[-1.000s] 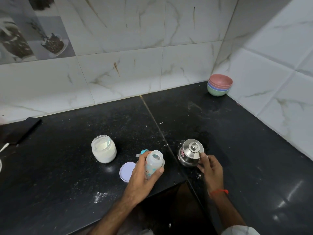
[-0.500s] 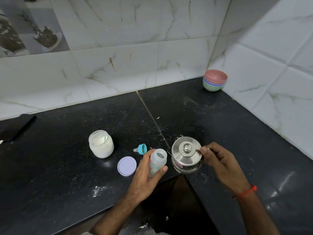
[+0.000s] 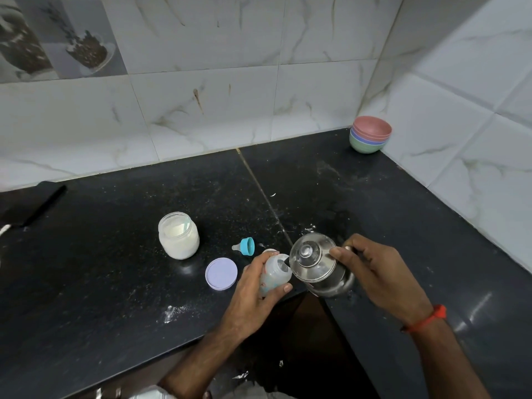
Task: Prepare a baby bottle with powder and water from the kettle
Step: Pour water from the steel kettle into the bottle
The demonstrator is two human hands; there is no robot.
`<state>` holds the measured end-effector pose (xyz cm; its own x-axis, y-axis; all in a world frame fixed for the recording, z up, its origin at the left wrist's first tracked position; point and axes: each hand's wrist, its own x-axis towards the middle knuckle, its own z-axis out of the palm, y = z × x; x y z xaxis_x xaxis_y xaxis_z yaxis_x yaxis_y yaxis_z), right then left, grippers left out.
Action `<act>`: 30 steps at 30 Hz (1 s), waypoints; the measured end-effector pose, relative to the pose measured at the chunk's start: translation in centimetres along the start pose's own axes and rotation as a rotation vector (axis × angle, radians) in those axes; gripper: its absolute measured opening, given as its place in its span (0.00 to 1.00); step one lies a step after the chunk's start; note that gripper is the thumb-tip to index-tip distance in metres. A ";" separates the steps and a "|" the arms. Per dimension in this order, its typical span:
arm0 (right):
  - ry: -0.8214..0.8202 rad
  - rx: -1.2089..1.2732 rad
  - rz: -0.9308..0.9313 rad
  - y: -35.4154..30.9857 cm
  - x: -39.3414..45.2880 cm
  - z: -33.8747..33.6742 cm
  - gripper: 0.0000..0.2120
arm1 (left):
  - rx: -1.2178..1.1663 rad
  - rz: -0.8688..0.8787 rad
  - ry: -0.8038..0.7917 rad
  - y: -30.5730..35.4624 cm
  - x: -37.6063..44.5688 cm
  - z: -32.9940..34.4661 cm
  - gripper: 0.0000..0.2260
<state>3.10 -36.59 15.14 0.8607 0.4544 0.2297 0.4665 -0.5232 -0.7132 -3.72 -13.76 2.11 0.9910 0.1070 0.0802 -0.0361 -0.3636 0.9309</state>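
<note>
My left hand grips the small clear baby bottle near the counter's front edge, its mouth uncapped and facing up. My right hand holds the steel kettle by its handle. The kettle is lifted and tipped left, its dark spout at the bottle's mouth. The glass jar of white powder stands uncovered to the left, its lilac lid lying flat beside it. The bottle's teal cap with nipple lies on its side behind the bottle.
The black stone counter carries spilled powder specks near its front edge. A stack of coloured bowls sits in the back right corner against the tiled wall. A dark flat object lies at the far left.
My right hand has lifted the kettle off the counter, moved it left and tipped it until its spout meets the bottle's mouth. The left hand kept holding the bottle.
</note>
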 end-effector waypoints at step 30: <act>-0.040 -0.286 -0.079 -0.8 1.0 -0.6 0.22 | -0.004 -0.017 -0.049 -0.5 0.1 -0.2 0.27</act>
<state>3.66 -36.12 16.32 0.8132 0.5268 0.2473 0.5754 -0.6643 -0.4771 -3.62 -13.40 1.77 0.9966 0.0681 0.0470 -0.0196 -0.3584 0.9334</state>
